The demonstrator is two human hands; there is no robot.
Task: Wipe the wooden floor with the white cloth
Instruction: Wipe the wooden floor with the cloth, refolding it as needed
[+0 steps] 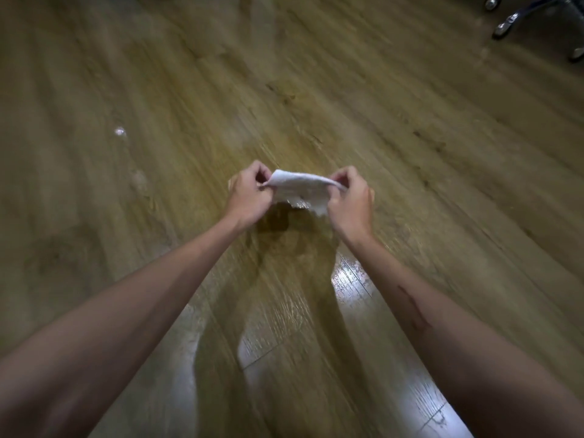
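Note:
A small white cloth [300,188] is stretched between my two hands, lifted a little above the wooden floor [395,121]. My left hand [249,197] pinches its left edge with curled fingers. My right hand [349,202] pinches the right edge, and the cloth's lower part hangs down beside that hand. Both arms reach forward from the bottom corners of the view. The hands and cloth cast a dark shadow on the boards just below them.
A chrome chair base with castors [518,20] stands at the far right top. A small pale speck [120,132] lies on the floor at the left. Shiny light reflections [350,279] show on the boards near my right forearm.

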